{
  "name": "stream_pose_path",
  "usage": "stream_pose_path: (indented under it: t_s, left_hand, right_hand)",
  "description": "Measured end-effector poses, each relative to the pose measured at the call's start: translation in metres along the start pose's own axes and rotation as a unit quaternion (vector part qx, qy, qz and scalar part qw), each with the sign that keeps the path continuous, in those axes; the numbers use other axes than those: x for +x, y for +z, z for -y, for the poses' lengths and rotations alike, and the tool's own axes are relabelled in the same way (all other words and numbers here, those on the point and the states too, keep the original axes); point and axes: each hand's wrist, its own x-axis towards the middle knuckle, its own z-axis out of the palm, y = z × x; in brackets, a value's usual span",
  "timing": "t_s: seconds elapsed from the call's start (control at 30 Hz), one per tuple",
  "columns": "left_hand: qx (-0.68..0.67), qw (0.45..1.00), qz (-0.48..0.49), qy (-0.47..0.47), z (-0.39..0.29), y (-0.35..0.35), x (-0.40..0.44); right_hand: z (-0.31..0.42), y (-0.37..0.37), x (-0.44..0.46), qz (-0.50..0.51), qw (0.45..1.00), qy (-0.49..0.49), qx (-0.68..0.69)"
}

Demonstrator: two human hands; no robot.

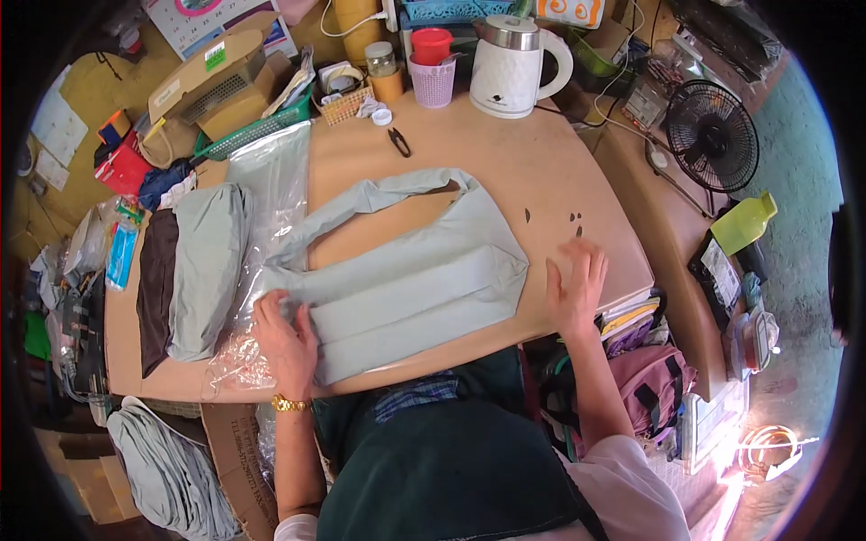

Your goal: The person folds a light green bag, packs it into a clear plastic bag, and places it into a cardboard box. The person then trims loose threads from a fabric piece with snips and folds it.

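A pale grey-green cloth bag (406, 279) with a long strap loop lies flat on the brown table (352, 144). My left hand (287, 338) rests at the bag's left edge, its fingers bent and touching the fabric; whether they pinch it is hard to tell. To the right of the bag, my right hand (577, 284) hovers over or lies on the table with fingers apart and nothing in it. Left of the bag are a clear plastic sheet (271, 180) and folded grey-green cloth (209, 270) beside dark brown cloth (156, 288).
Black thread snips (399, 142) lie beyond the bag. Along the back stand a white kettle (505, 72), a pink basket (432, 83) and a green tray (262, 131). A black fan (712, 135) is at the right. More grey cloth (167, 469) hangs at the lower left.
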Motion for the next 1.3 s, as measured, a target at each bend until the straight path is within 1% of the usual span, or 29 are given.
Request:
stream_pose_path:
  t_s: [0.03, 0.07, 0.1, 0.13, 0.17, 0.23, 0.27, 0.3, 0.33, 0.4, 0.43, 0.5, 0.53, 0.6, 0.63, 0.7, 0.73, 0.8, 0.83, 0.9, 0.93, 1.0, 1.03, 1.1, 1.17, 1.2, 1.23, 1.27, 1.3]
  left_hand:
    - [-0.034, 0.999, 0.011, 0.018, -0.015, 0.001, 0.01]
    - [-0.064, 0.995, 0.03, 0.066, -0.04, 0.001, 0.022]
    - [-0.093, 0.988, 0.049, 0.115, -0.066, 0.005, 0.033]
    - [-0.137, 0.978, 0.086, 0.131, -0.089, 0.018, 0.041]
    - [-0.18, 0.965, 0.121, 0.147, -0.111, 0.033, 0.047]
    - [-0.188, 0.954, 0.145, 0.184, -0.151, 0.064, 0.055]
    - [-0.211, 0.937, 0.221, 0.171, -0.162, 0.086, 0.056]
    - [-0.232, 0.913, 0.296, 0.157, -0.166, 0.105, 0.058]
    - [-0.232, 0.911, 0.3, 0.16, -0.167, 0.118, 0.061]
    - [-0.205, 0.947, 0.227, 0.097, -0.169, 0.136, 0.066]
    - [-0.205, 0.946, 0.23, 0.102, -0.167, 0.133, 0.079]
    - [-0.298, 0.94, 0.164, 0.001, -0.158, 0.121, 0.106]
    - [-0.299, 0.939, 0.167, 0.003, -0.165, 0.112, 0.11]
    - [-0.29, 0.912, 0.232, 0.174, -0.18, 0.097, 0.113]
    - [-0.29, 0.913, 0.23, 0.174, -0.189, 0.103, 0.104]
    - [-0.218, 0.898, 0.183, 0.336, -0.21, 0.124, 0.074]
    - [-0.219, 0.898, 0.182, 0.337, -0.215, 0.132, 0.07]
    - [-0.122, 0.85, 0.418, 0.295, -0.223, 0.143, 0.065]
    - [-0.123, 0.849, 0.419, 0.297, -0.221, 0.144, 0.063]
    - [-0.207, 0.874, 0.371, 0.237, -0.213, 0.143, 0.064]
    - [-0.204, 0.874, 0.371, 0.237, -0.212, 0.142, 0.062]
    - [-0.251, 0.903, 0.275, 0.215, -0.208, 0.138, 0.059]
    - [-0.247, 0.904, 0.275, 0.213, -0.209, 0.124, 0.069]
    - [-0.326, 0.93, 0.166, 0.038, -0.208, 0.092, 0.097]
    - [-0.376, 0.915, 0.113, 0.093, -0.184, 0.059, 0.124]
    - [-0.373, 0.917, 0.109, 0.089, -0.165, 0.042, 0.124]
    - [-0.28, 0.933, 0.162, 0.156, -0.144, 0.024, 0.117]
    - [-0.181, 0.934, 0.215, 0.219, -0.129, 0.012, 0.11]
    - [-0.178, 0.935, 0.216, 0.215, -0.118, 0.009, 0.104]
  right_hand:
    - [0.001, -0.009, -0.012, 0.071, 0.994, -0.034, 0.077]
    - [0.003, -0.018, -0.024, 0.142, 0.976, -0.068, 0.153]
    - [0.015, -0.022, -0.033, 0.182, 0.963, -0.08, 0.181]
    - [0.033, -0.023, -0.039, 0.221, 0.948, -0.093, 0.207]
    - [0.044, -0.025, -0.042, 0.219, 0.949, -0.092, 0.206]
    - [0.058, -0.028, -0.047, 0.253, 0.946, -0.101, 0.178]
    - [0.06, -0.027, -0.05, 0.251, 0.946, -0.099, 0.177]
    - [0.061, -0.025, -0.055, 0.28, 0.942, -0.1, 0.154]
    - [0.06, -0.024, -0.058, 0.31, 0.937, -0.099, 0.13]
    - [0.055, -0.027, -0.062, 0.321, 0.933, -0.101, 0.13]
    - [0.053, -0.027, -0.063, 0.328, 0.93, -0.106, 0.13]
    - [0.052, -0.029, -0.061, 0.326, 0.929, -0.102, 0.141]
    - [0.052, -0.03, -0.061, 0.329, 0.926, -0.105, 0.153]
    - [0.054, -0.03, -0.061, 0.332, 0.926, -0.11, 0.142]
    - [0.055, -0.029, -0.059, 0.334, 0.926, -0.118, 0.131]
    - [0.057, -0.029, -0.06, 0.336, 0.926, -0.115, 0.128]
    - [0.058, -0.029, -0.06, 0.338, 0.926, -0.113, 0.125]
    - [0.058, -0.029, -0.06, 0.335, 0.927, -0.112, 0.122]
    - [0.058, -0.03, -0.061, 0.333, 0.928, -0.113, 0.12]
    - [0.058, -0.03, -0.063, 0.328, 0.93, -0.11, 0.12]
    - [0.058, -0.029, -0.064, 0.324, 0.932, -0.109, 0.124]
    - [0.059, -0.029, -0.064, 0.326, 0.931, -0.109, 0.124]
    - [0.058, -0.029, -0.063, 0.331, 0.93, -0.107, 0.12]
    - [0.057, -0.034, -0.056, 0.338, 0.924, -0.108, 0.143]
    - [0.046, -0.04, -0.047, 0.349, 0.916, -0.113, 0.164]
    - [0.033, -0.042, -0.041, 0.364, 0.905, -0.062, 0.211]
    - [0.027, -0.042, -0.032, 0.377, 0.89, -0.012, 0.256]
    - [0.029, -0.044, -0.016, 0.379, 0.888, -0.016, 0.258]
    - [0.036, -0.046, 0.005, 0.279, 0.927, 0.008, 0.25]
